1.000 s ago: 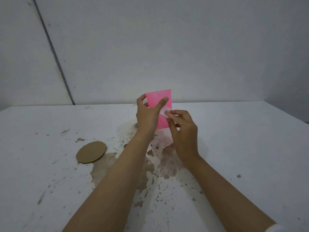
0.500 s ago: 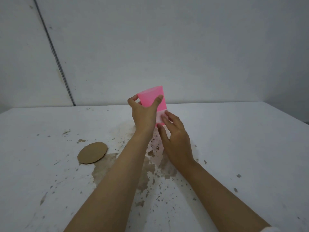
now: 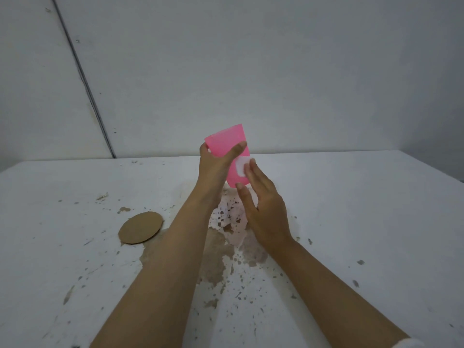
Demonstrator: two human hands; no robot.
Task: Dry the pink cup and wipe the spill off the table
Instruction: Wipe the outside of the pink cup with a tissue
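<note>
While left hand (image 3: 216, 164) grips pink cup (image 3: 229, 144) aloft, right hand (image 3: 263, 204) fingers press white wad (image 3: 241, 166) against it.

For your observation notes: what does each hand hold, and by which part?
Left hand grips the pink cup around its side wall. Right hand presses a white wad against the cup.

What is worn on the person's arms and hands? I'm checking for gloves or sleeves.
Nothing on either hand: the left hand and right hand are bare, without gloves, rings or watch. Both forearms are uncovered. Only a white sleeve edge shows at the right arm's lower corner.
</note>
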